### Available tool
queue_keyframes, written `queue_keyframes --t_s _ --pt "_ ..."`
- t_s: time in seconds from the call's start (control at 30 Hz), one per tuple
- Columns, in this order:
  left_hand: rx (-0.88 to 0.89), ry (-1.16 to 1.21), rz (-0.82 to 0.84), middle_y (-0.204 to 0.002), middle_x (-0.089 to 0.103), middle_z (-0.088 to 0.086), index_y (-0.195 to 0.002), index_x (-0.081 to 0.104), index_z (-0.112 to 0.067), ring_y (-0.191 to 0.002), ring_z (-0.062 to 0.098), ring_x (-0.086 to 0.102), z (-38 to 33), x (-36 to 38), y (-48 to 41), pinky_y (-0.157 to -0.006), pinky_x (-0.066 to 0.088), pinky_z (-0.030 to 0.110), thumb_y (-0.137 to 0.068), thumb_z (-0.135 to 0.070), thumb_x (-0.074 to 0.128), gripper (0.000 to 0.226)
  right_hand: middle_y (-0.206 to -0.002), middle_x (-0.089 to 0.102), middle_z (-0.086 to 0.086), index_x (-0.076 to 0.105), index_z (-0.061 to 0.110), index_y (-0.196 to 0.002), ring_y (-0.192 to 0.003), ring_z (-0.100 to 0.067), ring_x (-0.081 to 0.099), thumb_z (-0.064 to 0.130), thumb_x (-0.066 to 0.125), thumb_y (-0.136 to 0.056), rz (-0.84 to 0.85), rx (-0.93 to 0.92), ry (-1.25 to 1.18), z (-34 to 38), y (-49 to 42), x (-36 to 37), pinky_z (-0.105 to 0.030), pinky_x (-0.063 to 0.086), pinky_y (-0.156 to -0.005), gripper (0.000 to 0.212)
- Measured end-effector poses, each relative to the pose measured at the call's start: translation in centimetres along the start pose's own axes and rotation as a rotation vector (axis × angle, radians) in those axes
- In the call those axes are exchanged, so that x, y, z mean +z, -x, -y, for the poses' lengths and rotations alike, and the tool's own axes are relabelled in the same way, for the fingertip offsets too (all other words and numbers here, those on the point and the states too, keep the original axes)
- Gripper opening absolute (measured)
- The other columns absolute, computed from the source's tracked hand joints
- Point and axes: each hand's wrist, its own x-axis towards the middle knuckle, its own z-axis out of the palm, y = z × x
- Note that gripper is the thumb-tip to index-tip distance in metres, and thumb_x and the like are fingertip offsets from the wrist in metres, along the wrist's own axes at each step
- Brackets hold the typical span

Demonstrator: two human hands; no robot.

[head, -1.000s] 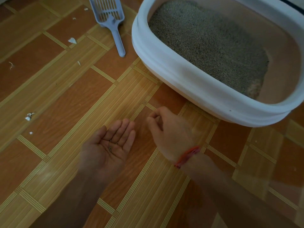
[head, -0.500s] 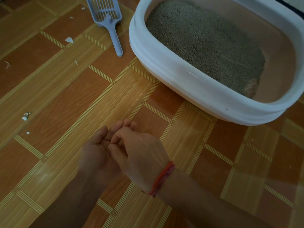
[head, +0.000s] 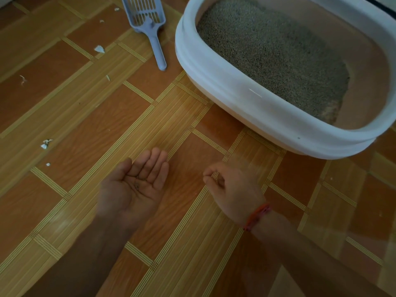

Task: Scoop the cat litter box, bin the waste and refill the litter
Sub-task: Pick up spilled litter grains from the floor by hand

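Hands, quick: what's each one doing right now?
Left hand: open, palm up, a few litter grains on it.
Right hand: fingers curled, nothing visible held.

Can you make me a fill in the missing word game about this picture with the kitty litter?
1. The scoop lies on the ___, just beside the litter box.
2. The left hand is held flat with its palm facing ___.
3. The red bracelet is worn on the ___ wrist.

Missing words: floor; up; right.
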Motion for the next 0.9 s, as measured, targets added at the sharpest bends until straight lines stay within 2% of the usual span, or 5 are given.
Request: queue_keyframes --t_s 0.13,0.3,0.4,0.57,0.9 --pt "-0.003 -0.004 -0.001 -0.109 0.074 0.012 -0.083 0.077 0.001 -0.100 0.027 0.072 0.0 -0.1 0.4 -0.082 0.058 0.044 -0.103 -0.024 0.038 0.051 -0.050 0.042 0.017 0.067 0.028 -0.098 -0.060 0.005 0.054 0.032 0.059 -0.094 0.060 -0.018 0.001 -0.3 1.1 0.9 -0.012 0.037 -0.048 0.010" --pt "0.005 -0.012 0.005 -0.109 0.074 0.013 -0.084 0.077 0.002 -0.100 0.027 0.072 0.1 0.0 0.7 -0.083 0.057 0.045 -0.102 -0.024 0.039 0.050 -0.052 0.036 0.021 0.068 0.028 -0.100 -0.052 0.005 0.047 0.035 0.059 -0.094 0.072 -0.083 0.045 0.3 1.2 1.9 -0.008 0.030 -0.046 0.013" --pt "0.005 -0.021 0.011 -0.109 0.074 0.013 -0.081 0.078 0.002 -0.100 0.027 0.072 0.1 0.0 0.8 -0.083 0.058 0.043 -0.102 -0.024 0.038 0.052 -0.056 0.039 0.023 0.067 0.028 -0.096 -0.052 0.004 0.043 0.035 0.058 -0.094 0.054 -0.104 0.066 0.4 1.0 2.4 -0.007 0.028 -0.052 0.012" --pt "-0.002 -0.025 0.003 -0.110 0.074 0.012 -0.081 0.078 0.001 -0.101 0.027 0.072 0.1 -0.2 1.0 -0.084 0.057 0.043 -0.103 -0.024 0.037 0.053 -0.073 0.061 0.013 0.064 0.025 -0.099 -0.065 -0.005 0.057 0.035 0.048 -0.099 0.087 -0.135 0.125 0.5 1.1 2.6 -0.026 0.052 -0.060 0.018" --pt "-0.009 -0.027 0.014 -0.108 0.074 0.013 -0.080 0.077 0.002 -0.101 0.027 0.072 0.0 -0.7 1.8 -0.083 0.058 0.042 -0.103 -0.025 0.036 0.053 -0.072 0.060 0.013 0.062 0.024 -0.101 -0.064 -0.005 0.055 0.038 0.047 -0.100 0.064 -0.117 0.180 0.3 1.6 2.9 -0.020 0.046 -0.059 0.020"
